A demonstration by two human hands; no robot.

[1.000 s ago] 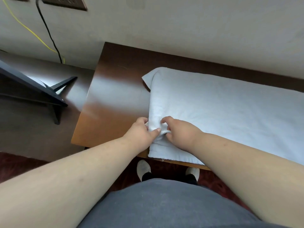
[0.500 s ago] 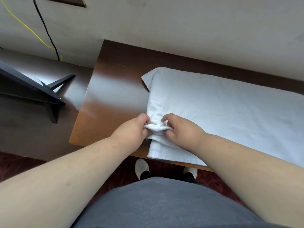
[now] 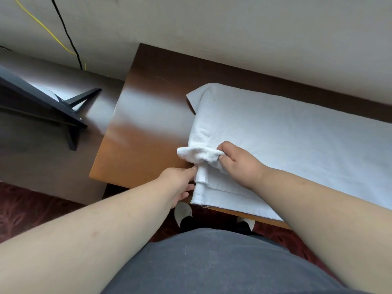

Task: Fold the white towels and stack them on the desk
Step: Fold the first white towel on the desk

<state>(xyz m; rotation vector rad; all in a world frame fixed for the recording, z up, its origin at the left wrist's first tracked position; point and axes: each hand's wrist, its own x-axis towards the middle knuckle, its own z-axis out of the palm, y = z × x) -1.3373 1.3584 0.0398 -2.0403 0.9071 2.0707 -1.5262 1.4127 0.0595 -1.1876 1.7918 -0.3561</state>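
On desk (image 3: 146, 132) — right hand (image 3: 237, 161) grip clenched on bunched towel (image 3: 286, 141) edge; left hand (image 3: 180, 183) apparently pinching lower layer.

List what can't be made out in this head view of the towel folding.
- Towel: its right end is cut off by the frame edge, so its full length is unknown.
- Left hand: its fingertips go behind the towel's edge; the grip is unclear.
- Right hand: the bunched cloth covers its fingertips.
- Desk: the right part lies under the towel and past the edge.
- Shoes: mostly hidden by the desk and the person's body.
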